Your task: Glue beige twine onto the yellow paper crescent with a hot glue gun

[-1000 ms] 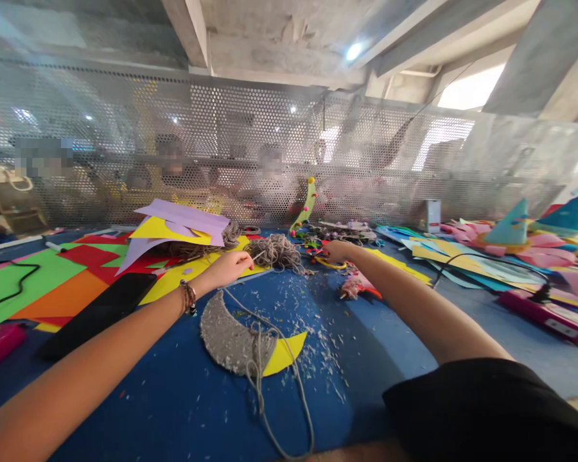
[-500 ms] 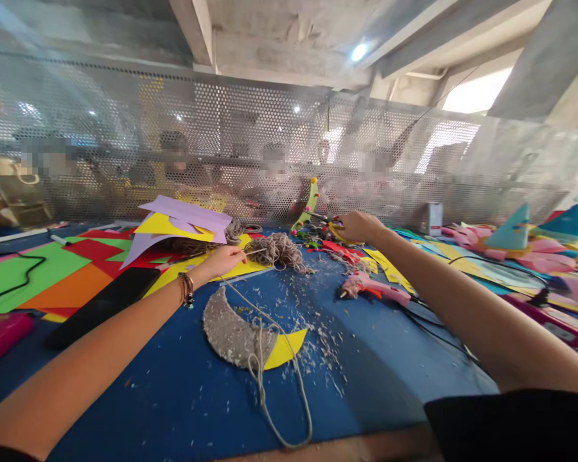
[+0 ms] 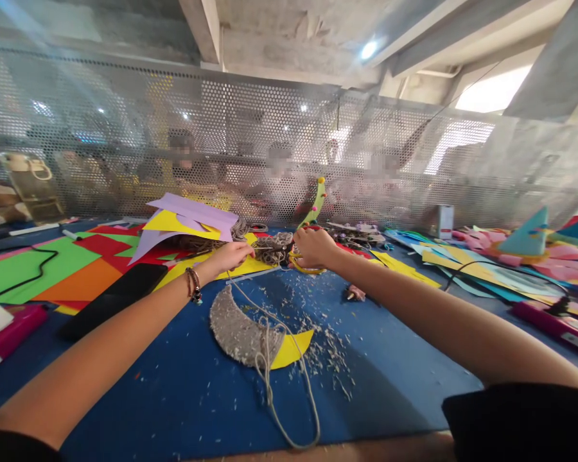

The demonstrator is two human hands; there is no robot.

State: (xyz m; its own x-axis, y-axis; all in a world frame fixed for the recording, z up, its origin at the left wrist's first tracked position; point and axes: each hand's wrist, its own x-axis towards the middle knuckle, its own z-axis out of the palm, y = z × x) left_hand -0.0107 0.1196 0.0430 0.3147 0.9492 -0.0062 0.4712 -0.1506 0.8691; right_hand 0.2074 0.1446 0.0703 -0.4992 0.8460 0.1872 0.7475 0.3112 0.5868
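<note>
My left hand (image 3: pixel 234 258) pinches the grey yarn (image 3: pixel 243 290), which hangs down from it in a loop over the blue table. My right hand (image 3: pixel 314 248) is closed round the yellow-handled scissors (image 3: pixel 304 266), whose blades point left toward my left hand. Between and behind the hands lies a tangled heap of grey yarn (image 3: pixel 272 251). Nearer to me, a crescent (image 3: pixel 243 330) is covered mostly in grey yarn, with its right tip bare yellow. Grey yarn clippings lie right of it.
Coloured sheets (image 3: pixel 72 276) and a black phone (image 3: pixel 118 301) lie left. A glue gun's tip (image 3: pixel 355 293) shows under my right forearm. Pink power strips (image 3: pixel 556 327) stand at both sides, with cables. A perforated metal screen (image 3: pixel 250 141) rises behind, people beyond it.
My right hand has moved left with the scissors, from the pile of small items to beside my left hand. My right forearm now covers most of the glue gun. The view has shifted slightly.
</note>
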